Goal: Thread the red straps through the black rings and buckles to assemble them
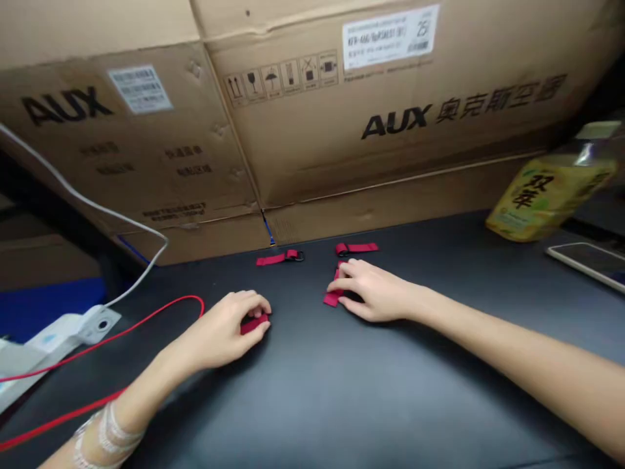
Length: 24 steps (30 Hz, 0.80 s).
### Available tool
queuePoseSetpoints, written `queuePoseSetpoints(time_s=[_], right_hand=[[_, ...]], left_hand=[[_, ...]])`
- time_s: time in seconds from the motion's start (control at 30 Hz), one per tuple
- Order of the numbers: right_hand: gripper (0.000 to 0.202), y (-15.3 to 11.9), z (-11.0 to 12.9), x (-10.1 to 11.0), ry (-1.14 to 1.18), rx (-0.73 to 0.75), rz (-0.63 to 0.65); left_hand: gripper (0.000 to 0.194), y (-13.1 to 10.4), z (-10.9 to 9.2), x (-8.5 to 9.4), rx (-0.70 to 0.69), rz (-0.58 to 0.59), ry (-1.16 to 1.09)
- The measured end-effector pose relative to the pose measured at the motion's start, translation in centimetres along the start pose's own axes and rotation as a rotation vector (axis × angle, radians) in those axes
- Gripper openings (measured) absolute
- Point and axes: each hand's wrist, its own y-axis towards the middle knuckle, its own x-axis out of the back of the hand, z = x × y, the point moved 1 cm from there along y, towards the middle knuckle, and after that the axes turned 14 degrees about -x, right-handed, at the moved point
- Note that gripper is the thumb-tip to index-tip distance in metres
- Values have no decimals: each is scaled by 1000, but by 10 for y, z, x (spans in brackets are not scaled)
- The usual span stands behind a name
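Observation:
My left hand point(234, 329) rests on the dark table with its fingers curled round a short red strap point(254, 324), most of it hidden under them. To the right, my right hand point(374, 290) pinches another red strap point(334, 296) that lies slanted on the table. Its fingers cover part of that strap. Behind my hands lie two more red straps: the left one point(271, 259) has a black ring or buckle at its right end, and the right one point(364, 247) has a dark buckle at its left end.
Large cardboard boxes point(312, 150) stand along the table's back edge. A yellow-labelled bottle point(547, 195) and a phone point(590, 260) are at the right. On the left are a white power strip point(73, 332), a white cable point(112, 212) and red cables point(141, 326).

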Motion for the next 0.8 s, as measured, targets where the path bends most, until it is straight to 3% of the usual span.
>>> queuePoseSetpoints(time_s=[0.37,0.6,0.8], right_hand=[[33,4,-3,0,-166,-189,-104],[27,6,-9,5,-84,-363,-23],[29,6,-12,8,16,-507,25]], left_hand=[[29,-2,-6,5,-51,68,62],[50,-6,-6,4,-59,128,40],[59,-8,1,2,-29,110,-53]])
